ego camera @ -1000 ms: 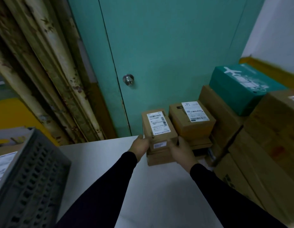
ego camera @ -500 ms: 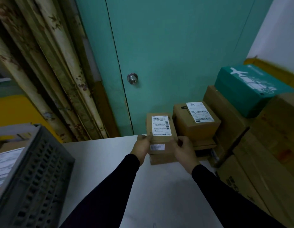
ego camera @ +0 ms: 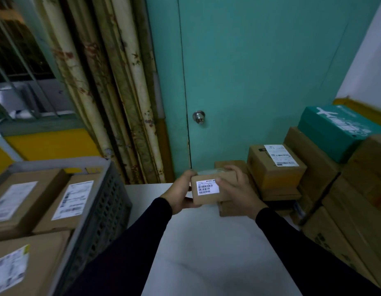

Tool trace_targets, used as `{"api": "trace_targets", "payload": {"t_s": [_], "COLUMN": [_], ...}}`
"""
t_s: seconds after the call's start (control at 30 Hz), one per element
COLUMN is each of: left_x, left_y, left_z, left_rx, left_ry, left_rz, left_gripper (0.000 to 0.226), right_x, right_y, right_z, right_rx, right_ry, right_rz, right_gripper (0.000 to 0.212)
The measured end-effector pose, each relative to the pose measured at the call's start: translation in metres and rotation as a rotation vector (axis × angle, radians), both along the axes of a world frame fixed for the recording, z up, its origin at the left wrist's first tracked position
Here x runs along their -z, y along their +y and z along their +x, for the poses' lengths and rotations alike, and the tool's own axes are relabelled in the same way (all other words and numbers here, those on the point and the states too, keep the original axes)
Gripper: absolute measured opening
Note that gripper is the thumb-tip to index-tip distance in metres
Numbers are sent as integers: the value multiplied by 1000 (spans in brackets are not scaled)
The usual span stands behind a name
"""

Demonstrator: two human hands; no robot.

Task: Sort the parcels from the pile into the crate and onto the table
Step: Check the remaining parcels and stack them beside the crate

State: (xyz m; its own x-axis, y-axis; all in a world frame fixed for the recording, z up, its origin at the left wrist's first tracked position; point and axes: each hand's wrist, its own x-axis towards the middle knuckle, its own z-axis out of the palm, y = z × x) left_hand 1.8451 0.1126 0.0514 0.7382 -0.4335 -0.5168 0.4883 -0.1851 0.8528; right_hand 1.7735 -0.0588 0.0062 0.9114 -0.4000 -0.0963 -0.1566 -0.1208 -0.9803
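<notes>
A small brown parcel (ego camera: 208, 195) with a white barcode label facing me is held above the far end of the white table (ego camera: 206, 253). My left hand (ego camera: 181, 195) grips its left end and my right hand (ego camera: 236, 193) grips its right end and top. Under my right hand another flat brown parcel (ego camera: 226, 208) lies on the table. The pile (ego camera: 313, 167) of brown boxes rises at the right. At the left stands the grey crate (ego camera: 104, 210).
Three labelled brown parcels (ego camera: 72, 201) lie in the crate. A labelled box (ego camera: 275, 165) and a teal box (ego camera: 334, 131) top the pile. Behind the table are a teal door with a round knob (ego camera: 198, 116) and stained curtains (ego camera: 112, 92).
Both hands lifted the small parcel off the box beneath and tipped it so its small label faces me. My view swung left, bringing the crate's contents into sight.
</notes>
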Motion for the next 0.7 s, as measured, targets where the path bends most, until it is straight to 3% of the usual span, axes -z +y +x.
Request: {"api": "trace_targets", "payload": {"t_s": [0.17,0.3,0.7], "left_x": [-2,9,30], "left_y": [55,86,127], "left_z": [-15,-28,-69], "left_rx": [125,124,7], "left_ry": [-76,-256,-282], "left_rz": [-1,71,57], "left_gripper": [56,44,50], "right_x": [-12,-16,-2], "right_y": [49,79,114], "right_z": [-7,-17,-50], "right_rx": [-96,-134,-225], "right_ry": [58,83,96], "right_rz": [263,420,424], "right_gripper": [52,43,45]}}
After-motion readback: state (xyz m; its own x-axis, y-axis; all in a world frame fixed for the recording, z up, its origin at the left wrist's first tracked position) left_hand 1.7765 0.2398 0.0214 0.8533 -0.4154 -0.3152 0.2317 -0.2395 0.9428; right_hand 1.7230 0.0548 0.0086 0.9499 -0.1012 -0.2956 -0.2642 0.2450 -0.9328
